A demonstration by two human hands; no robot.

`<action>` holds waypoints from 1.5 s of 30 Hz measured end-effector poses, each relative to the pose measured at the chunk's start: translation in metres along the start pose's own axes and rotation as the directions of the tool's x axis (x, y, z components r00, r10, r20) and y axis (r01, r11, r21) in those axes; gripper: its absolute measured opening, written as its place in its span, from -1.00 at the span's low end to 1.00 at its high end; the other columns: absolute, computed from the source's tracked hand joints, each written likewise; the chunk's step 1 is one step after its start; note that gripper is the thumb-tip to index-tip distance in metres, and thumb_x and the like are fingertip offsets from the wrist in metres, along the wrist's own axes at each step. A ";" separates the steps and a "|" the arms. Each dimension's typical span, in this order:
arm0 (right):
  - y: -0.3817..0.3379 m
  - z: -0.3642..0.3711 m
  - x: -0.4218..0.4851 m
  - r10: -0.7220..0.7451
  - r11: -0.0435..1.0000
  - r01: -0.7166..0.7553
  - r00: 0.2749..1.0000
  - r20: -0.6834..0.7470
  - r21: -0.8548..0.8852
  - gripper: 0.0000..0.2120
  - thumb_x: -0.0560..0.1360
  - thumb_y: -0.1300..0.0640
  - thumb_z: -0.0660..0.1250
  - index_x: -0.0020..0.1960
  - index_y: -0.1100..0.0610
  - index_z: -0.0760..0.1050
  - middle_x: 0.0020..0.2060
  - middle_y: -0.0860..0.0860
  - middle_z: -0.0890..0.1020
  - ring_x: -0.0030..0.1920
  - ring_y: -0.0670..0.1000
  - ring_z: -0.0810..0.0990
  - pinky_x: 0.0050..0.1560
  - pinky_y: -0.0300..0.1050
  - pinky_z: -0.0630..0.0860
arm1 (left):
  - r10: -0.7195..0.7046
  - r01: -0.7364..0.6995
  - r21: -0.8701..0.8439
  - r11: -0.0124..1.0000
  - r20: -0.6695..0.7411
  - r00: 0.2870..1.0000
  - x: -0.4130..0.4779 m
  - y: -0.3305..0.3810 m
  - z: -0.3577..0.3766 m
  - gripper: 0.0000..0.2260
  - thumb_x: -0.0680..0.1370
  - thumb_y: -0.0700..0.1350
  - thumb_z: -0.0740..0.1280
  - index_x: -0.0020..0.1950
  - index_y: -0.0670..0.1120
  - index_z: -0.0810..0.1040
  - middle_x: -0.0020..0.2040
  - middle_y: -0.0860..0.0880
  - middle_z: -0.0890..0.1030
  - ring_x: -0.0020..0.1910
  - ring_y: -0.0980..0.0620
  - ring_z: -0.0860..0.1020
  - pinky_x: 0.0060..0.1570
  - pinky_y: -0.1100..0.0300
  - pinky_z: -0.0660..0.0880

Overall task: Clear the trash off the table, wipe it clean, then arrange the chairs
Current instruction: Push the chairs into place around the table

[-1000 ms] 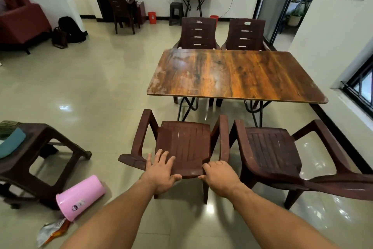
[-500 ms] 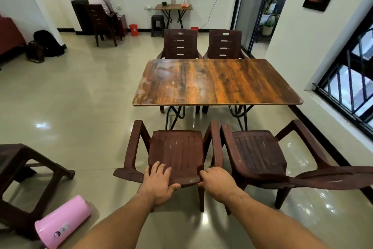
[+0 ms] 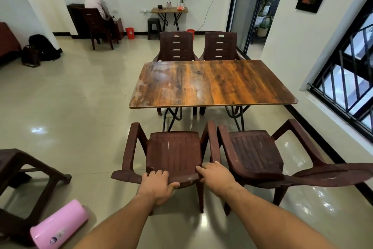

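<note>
The left hand (image 3: 156,185) grips the top edge of the near left chair's (image 3: 173,156) backrest, fingers curled over it and thumb tucked underneath. The right hand (image 3: 217,174) clasps the same edge at its right end, just beside the armrest. This chair faces the wooden table (image 3: 212,83), its seat short of the tabletop's near edge. Just to its right stands a second chair (image 3: 256,154) — armrests almost touching. Two more chairs (image 3: 176,47) are pushed in along the table's far side. On the floor at lower left lies a pink cylindrical bin (image 3: 58,226) on its side, beside a dark stool (image 3: 20,170).
</note>
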State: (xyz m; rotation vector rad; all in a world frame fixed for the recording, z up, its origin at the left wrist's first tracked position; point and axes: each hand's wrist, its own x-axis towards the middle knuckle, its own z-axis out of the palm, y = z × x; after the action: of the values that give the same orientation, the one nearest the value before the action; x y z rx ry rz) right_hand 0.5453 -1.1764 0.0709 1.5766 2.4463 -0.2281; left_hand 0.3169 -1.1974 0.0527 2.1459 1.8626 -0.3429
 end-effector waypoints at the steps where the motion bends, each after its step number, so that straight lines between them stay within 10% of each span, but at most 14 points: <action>1: -0.001 0.002 -0.001 0.011 1.000 -0.011 1.000 0.003 0.010 -0.52 0.66 0.03 0.15 0.56 0.06 0.21 0.41 0.09 0.44 0.44 0.13 0.35 0.51 0.08 0.15 | 0.000 0.000 0.010 1.000 0.000 1.000 -0.001 0.000 0.002 -0.43 0.59 0.38 -0.07 0.32 0.02 0.41 0.29 -0.03 0.53 0.28 -0.09 0.47 0.31 -0.11 0.30; 6: -0.017 0.017 -0.012 0.070 0.997 -0.069 0.996 0.053 -0.028 -0.49 0.64 0.23 0.06 0.58 0.18 0.13 0.45 0.19 0.37 0.50 0.19 0.24 0.55 0.10 0.06 | 0.027 -0.028 -0.006 1.000 -0.092 0.995 -0.013 -0.002 0.021 -0.07 0.28 0.48 -0.46 0.25 0.05 0.42 0.23 0.00 0.54 0.24 -0.07 0.48 0.32 -0.12 0.31; 12: 0.004 -0.006 -0.003 -0.010 0.999 0.003 0.988 0.152 0.047 -0.53 0.60 0.32 0.10 0.50 0.15 0.28 0.31 0.17 0.49 0.29 0.21 0.46 0.32 0.11 0.43 | 0.004 -0.003 0.021 1.000 -0.059 0.998 -0.006 0.001 0.017 -0.27 0.47 0.44 -0.30 0.23 0.04 0.41 0.23 0.00 0.53 0.24 -0.07 0.46 0.30 -0.12 0.31; 24: 0.011 -0.007 0.002 -0.004 0.998 -0.006 0.988 0.153 0.064 -0.49 0.57 0.39 0.13 0.48 0.09 0.34 0.33 0.11 0.49 0.35 0.17 0.43 0.39 0.06 0.38 | -0.007 0.007 -0.002 1.000 0.009 1.000 0.000 0.009 0.010 -0.45 0.59 0.38 -0.05 0.28 0.02 0.41 0.27 -0.04 0.51 0.28 -0.09 0.44 0.32 -0.14 0.29; 34: -0.008 0.028 -0.018 0.143 0.967 -0.124 0.987 -0.073 0.225 -0.53 0.69 -0.09 -0.01 0.54 0.05 0.22 0.46 0.06 0.34 0.54 0.11 0.13 0.57 0.06 -0.12 | 0.064 -0.061 0.023 0.998 -0.170 0.983 -0.003 0.011 0.023 -0.08 0.32 0.41 -0.49 0.28 0.05 0.42 0.28 0.00 0.51 0.36 -0.08 0.38 0.48 -0.23 0.04; 40: -0.013 0.027 0.007 0.139 0.954 -0.111 0.987 -0.083 0.279 -0.54 0.70 -0.08 -0.01 0.55 0.02 0.21 0.50 0.03 0.29 0.57 0.07 0.04 0.57 0.04 -0.18 | 0.069 -0.065 0.059 0.996 -0.060 0.996 0.014 -0.011 0.006 -0.30 0.52 0.40 -0.24 0.36 0.04 0.39 0.41 -0.01 0.39 0.52 -0.09 0.17 0.48 -0.34 -0.21; 45: -0.021 0.029 0.021 0.069 0.958 -0.041 0.993 -0.091 0.283 -0.58 0.69 -0.09 0.03 0.50 0.00 0.30 0.48 -0.01 0.31 0.56 0.04 0.08 0.56 0.04 -0.18 | -0.025 0.026 0.017 1.000 -0.031 0.999 0.014 -0.024 0.008 -0.44 0.59 0.35 -0.12 0.33 0.04 0.39 0.34 -0.04 0.46 0.40 -0.13 0.34 0.51 -0.28 -0.02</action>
State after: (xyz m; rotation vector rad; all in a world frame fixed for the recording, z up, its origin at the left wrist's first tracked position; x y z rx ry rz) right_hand 0.5201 -1.1736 0.0379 1.8079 2.5310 -0.5201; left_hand 0.2946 -1.1846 0.0390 2.1518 1.9123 -0.3339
